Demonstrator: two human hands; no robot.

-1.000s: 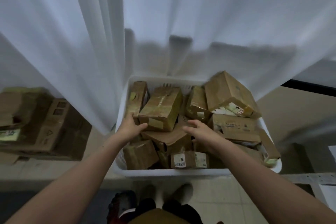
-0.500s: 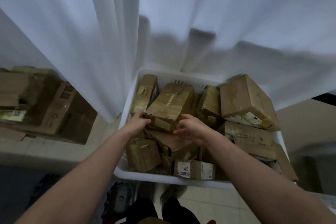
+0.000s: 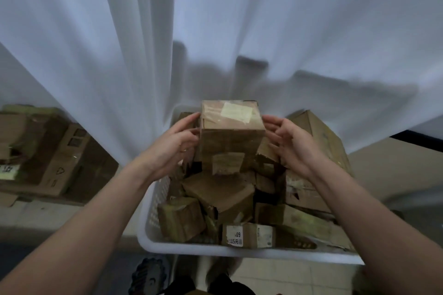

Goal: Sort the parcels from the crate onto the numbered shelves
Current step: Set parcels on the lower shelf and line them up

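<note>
Holding one parcel point(image 3: 231, 136) up over the far half of the crate point(image 3: 215, 250), clear of the pile below it. Left hand point(image 3: 172, 148) is flat on the parcel's left side with its fingers stretched out, not wrapped round. Right hand point(image 3: 294, 143) is on the right side with the palm facing in, fingers only gently curved and fingertips at the top right edge. The parcel is pressed between the two hands rather than clenched. It is a worn brown cardboard box, upright, with shiny clear tape over the top face and a pale yellowish label stuck there at a slight angle. A second pale label sits low on the near face; print on both is too blurred to read. The crate is white plastic with perforated walls and packed with more battered brown boxes. One small box point(image 3: 247, 235) at the crate's near edge has a white sticker showing "09". A big box point(image 3: 321, 132) sits at the crate's far right corner. A white curtain point(image 3: 215, 19) hangs behind the crate, and a stack of cartons point(image 3: 48, 151) sits left of the crate.
</note>
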